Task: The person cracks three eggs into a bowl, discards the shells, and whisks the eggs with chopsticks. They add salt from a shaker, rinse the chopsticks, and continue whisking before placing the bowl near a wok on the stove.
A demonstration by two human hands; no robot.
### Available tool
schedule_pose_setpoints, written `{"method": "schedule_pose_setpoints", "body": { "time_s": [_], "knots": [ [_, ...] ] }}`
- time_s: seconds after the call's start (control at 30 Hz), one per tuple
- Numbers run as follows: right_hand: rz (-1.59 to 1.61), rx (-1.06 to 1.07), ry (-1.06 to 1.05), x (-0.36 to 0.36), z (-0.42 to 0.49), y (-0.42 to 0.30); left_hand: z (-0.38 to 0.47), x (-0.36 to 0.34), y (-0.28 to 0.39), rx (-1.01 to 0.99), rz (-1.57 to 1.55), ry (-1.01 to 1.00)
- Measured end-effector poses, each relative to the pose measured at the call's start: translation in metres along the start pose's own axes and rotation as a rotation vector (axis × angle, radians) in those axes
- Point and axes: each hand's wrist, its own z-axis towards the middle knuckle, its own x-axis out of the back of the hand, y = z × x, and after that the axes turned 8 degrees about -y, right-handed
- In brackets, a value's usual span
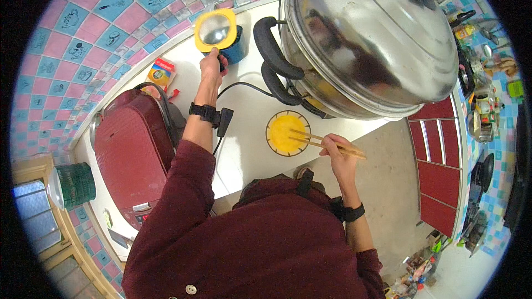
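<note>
A patterned bowl (pixel 269 143) of yellow beaten egg (pixel 284 126) stands near the counter's front edge. My right hand (pixel 341 155) grips a pair of wooden chopsticks (pixel 318 141), their tips in the egg. Up at the back, my left hand (pixel 213 66) is closed around a dark handle below a yellow-rimmed clear lid (pixel 200 42). Behind and partly under this lid is a blue container (pixel 237 52); whether the handle belongs to the container is hard to tell.
A large steel steamer (pixel 357 50) with black handles stands right of the bowl. A red appliance (pixel 129 153) is at the left, near a red and yellow packet (pixel 161 74). A black cable (pixel 245 84) crosses the white counter (pixel 249 174). A green container (pixel 77 185) stands far left.
</note>
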Motion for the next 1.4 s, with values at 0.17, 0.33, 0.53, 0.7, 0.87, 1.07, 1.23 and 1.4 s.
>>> {"method": "schedule_pose_setpoints", "body": {
  "time_s": [0.17, 0.33, 0.53, 0.7, 0.87, 1.07, 1.23, 1.4],
  "knots": [
    [0.148, -0.041, -0.082, 0.006, 0.011, 0.013, -0.029, 0.002, -0.005, -0.165, 0.016, 0.009],
    [0.221, -0.069, -0.187, 0.021, 0.026, 0.034, -0.081, 0.005, 0.0, -0.403, -0.012, -0.005],
    [0.286, -0.1, -0.381, 0.036, 0.042, 0.045, -0.18, 0.019, 0.002, -0.567, -0.011, -0.007],
    [0.29, -0.065, -0.493, 0.031, 0.046, 0.052, -0.275, 0.045, -0.027, -0.601, -0.058, -0.1],
    [0.312, -0.095, -0.485, 0.032, 0.049, 0.047, -0.345, 0.067, -0.071, -0.536, -0.095, -0.115],
    [0.28, -0.058, -0.52, 0.043, 0.049, 0.038, -0.391, 0.074, -0.125, -0.464, -0.179, -0.047],
    [0.338, -0.138, -0.554, 0.04, 0.046, 0.052, -0.407, 0.074, -0.157, -0.364, -0.184, -0.019],
    [0.348, -0.128, -0.529, 0.034, 0.045, 0.071, -0.415, 0.072, -0.175, -0.314, -0.119, -0.074]
  ]
}}
